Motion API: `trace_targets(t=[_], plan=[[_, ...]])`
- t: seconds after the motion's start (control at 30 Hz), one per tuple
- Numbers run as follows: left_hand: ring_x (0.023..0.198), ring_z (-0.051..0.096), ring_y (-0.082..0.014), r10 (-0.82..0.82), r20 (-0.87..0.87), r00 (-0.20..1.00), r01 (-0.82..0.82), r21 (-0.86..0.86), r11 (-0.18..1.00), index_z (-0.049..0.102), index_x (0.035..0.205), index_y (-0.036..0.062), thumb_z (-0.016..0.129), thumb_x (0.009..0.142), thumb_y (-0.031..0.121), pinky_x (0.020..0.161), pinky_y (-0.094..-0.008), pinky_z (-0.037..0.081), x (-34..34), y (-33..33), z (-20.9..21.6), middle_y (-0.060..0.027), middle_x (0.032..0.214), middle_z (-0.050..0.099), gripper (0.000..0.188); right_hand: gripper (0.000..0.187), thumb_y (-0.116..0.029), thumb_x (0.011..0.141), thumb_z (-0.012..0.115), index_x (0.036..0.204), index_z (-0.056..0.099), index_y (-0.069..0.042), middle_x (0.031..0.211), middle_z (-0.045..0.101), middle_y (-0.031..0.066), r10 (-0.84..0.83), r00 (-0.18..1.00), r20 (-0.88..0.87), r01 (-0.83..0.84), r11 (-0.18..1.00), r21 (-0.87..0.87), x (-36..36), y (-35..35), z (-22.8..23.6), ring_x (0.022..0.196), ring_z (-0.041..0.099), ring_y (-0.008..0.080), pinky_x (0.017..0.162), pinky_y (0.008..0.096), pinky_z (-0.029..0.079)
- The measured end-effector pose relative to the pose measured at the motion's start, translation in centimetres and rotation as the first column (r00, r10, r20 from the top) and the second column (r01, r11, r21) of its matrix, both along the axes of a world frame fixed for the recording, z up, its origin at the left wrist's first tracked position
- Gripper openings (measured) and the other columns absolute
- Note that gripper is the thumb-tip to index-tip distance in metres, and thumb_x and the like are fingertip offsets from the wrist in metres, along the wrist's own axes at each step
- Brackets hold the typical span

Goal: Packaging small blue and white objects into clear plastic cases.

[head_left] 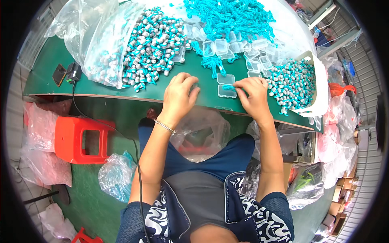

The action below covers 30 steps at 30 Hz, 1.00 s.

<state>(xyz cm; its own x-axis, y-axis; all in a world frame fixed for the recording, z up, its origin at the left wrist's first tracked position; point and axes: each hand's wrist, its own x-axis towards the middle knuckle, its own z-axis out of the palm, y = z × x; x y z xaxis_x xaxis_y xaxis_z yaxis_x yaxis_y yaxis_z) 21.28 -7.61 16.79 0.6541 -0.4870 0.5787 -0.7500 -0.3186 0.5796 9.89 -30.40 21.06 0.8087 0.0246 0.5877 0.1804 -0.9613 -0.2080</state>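
Note:
My right hand [254, 92] pinches a small teal cord bundle [229, 87] over an open clear plastic box [227, 92], whose lid [225, 79] lies folded back on its far side. To the left, my left hand [180, 95] hovers above the green table's front edge with thumb and fingers curled toward each other. Something small and greyish shows between its fingertips; I cannot make out what it is. A few teal cord bundles [212, 64] lie just beyond the open box.
A big heap of teal cords [235, 18] sits at the back, with several clear boxes [221, 46] before it. Grey-and-teal striped beads [152, 44] pile up at left beside a plastic bag [107, 52]. A white basket [320, 87] at right spills similar pieces. A red stool [67, 139] stands below.

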Motion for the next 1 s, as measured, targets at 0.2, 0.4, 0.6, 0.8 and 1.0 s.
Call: trace_targets(t=[0.2,0.4,0.6,0.8,1.0], plan=[[0.107,0.055,-0.031,0.144,0.129,0.981,-0.154,0.075,0.985,0.067,0.111,0.0108,0.079,0.074,0.017,0.085,-0.0432,0.046,-1.7,-1.3,1.4,-0.0076,0.114,0.059,0.04,0.014,-0.008,0.08,0.072,0.092,0.069,-0.014,0.091,0.065,-0.0007,-0.02,1.0,-0.003,0.019,0.994,-0.107,0.5,0.7,-0.6,0.091,0.061,0.0203,0.095,0.0446,0.035],[0.109,0.053,-0.0257,-0.032,0.201,0.979,0.001,0.151,0.989,0.065,0.116,0.0148,0.079,0.074,0.025,0.087,-0.0424,0.039,-3.2,-4.2,1.4,-0.0031,0.115,0.06,0.045,0.018,-0.011,0.08,0.073,0.098,0.071,-0.014,0.094,0.064,0.0014,-0.041,0.999,0.019,0.042,0.997,-0.07,0.2,1.0,-1.2,0.093,0.061,0.0213,0.094,0.0453,0.035],[0.108,0.055,-0.0236,-0.061,0.222,0.973,0.011,0.224,0.974,0.066,0.113,0.0118,0.078,0.076,0.025,0.088,-0.0416,0.038,-3.3,-4.9,1.0,-0.0026,0.114,0.062,0.041,0.022,-0.011,0.082,0.071,0.104,0.07,-0.013,0.098,0.064,0.0014,-0.047,0.999,0.009,0.048,0.994,-0.103,-0.5,1.2,-2.4,0.096,0.059,0.0221,0.093,0.0445,0.036],[0.107,0.055,-0.0228,-0.051,0.234,0.971,-0.004,0.23,0.973,0.066,0.113,0.0119,0.077,0.078,0.024,0.088,-0.0412,0.038,-3.4,-4.7,1.0,-0.0024,0.113,0.063,0.039,0.025,-0.008,0.085,0.066,0.109,0.07,-0.012,0.102,0.067,0.0045,-0.108,0.992,0.059,0.108,0.994,0.012,-1.7,1.1,-1.2,0.099,0.06,0.0238,0.094,0.0431,0.037],[0.106,0.056,-0.0228,-0.05,0.232,0.971,-0.006,0.233,0.972,0.065,0.116,0.0123,0.076,0.079,0.024,0.088,-0.0417,0.039,-3.6,-4.9,0.8,-0.0029,0.112,0.063,0.04,0.024,-0.005,0.085,0.064,0.107,0.07,-0.011,0.099,0.067,0.0046,-0.196,0.979,0.049,0.196,0.98,0.016,-3.6,-1.0,-1.0,0.099,0.06,0.024,0.094,0.0397,0.037]])
